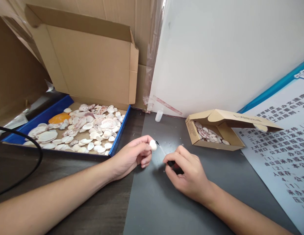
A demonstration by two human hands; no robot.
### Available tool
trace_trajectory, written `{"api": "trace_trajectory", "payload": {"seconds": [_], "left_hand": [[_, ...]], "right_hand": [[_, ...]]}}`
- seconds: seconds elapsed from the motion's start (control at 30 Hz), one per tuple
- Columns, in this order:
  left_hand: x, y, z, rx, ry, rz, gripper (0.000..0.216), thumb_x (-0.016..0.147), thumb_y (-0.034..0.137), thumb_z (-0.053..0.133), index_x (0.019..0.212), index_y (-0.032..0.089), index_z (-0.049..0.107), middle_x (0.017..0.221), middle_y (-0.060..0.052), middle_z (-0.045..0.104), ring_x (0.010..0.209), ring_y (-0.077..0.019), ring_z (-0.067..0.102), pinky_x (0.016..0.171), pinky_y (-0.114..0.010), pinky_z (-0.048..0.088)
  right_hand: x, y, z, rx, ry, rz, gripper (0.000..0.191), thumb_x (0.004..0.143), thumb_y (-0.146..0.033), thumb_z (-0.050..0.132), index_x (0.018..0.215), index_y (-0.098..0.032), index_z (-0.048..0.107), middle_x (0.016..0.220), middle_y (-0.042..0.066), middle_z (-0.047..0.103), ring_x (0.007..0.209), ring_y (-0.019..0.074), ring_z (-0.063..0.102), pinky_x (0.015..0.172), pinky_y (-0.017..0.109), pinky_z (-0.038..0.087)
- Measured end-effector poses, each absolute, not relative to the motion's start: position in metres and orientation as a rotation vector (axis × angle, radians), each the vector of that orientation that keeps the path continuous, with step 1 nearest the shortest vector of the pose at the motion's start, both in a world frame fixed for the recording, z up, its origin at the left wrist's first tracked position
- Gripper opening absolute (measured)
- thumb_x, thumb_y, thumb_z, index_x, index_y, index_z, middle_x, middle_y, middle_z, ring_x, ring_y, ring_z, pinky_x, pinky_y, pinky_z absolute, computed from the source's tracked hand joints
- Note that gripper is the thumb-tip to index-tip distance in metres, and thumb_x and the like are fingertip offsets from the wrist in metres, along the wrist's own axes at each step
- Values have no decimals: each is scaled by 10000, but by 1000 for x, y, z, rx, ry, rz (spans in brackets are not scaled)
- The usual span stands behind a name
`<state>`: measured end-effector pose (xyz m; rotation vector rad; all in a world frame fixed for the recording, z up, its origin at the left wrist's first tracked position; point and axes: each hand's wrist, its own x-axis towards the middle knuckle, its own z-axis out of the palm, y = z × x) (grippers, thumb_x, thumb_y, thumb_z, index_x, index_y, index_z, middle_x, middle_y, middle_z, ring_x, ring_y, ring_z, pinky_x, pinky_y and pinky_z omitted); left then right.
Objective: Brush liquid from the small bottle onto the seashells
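Note:
My left hand (133, 156) pinches a small white ribbed shell (153, 145) between thumb and fingertips, just above the dark table. My right hand (185, 173) grips a thin brush with a black handle (172, 163); its clear stem and tip (159, 146) reach up to the shell's edge. Both hands rest close together over a grey mat (161, 202).
A blue-rimmed cardboard tray (120, 130) with several shells lies at the left, its lid standing open behind. A small open carton (215, 143) holding shells sits at the right, beside a printed sheet (284, 156). A small clear bottle (159, 116) stands by the white board. A black cable (31, 143) curves at far left.

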<state>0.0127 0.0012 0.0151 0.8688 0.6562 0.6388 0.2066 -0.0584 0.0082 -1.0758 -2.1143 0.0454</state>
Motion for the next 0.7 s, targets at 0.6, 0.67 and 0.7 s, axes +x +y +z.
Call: {"api": "trace_trajectory", "payload": {"seconds": [0.6, 0.67, 0.7], "left_hand": [[13, 1, 16, 839, 666, 645, 101, 845, 187, 564, 785, 188, 483, 568, 87, 313, 483, -72, 351, 493, -196, 302], [13, 1, 16, 833, 668, 645, 109, 843, 191, 570, 782, 191, 479, 565, 87, 311, 483, -74, 352, 492, -195, 302], [12, 1, 16, 830, 667, 645, 113, 843, 192, 573, 783, 192, 477, 564, 87, 310, 483, -74, 353, 492, -195, 302]], "right_hand": [[209, -57, 11, -1054, -2110, 69, 149, 855, -74, 530, 859, -203, 603, 698, -20, 502, 520, 98, 496, 485, 207, 406], [209, -57, 10, -1057, -2147, 85, 146, 856, -80, 529, 862, -205, 605, 701, -24, 506, 509, 93, 499, 491, 209, 409], [209, -57, 10, -1073, -2159, 95, 145, 857, -82, 526, 859, -203, 606, 704, -27, 505, 499, 87, 499, 489, 209, 406]]}}
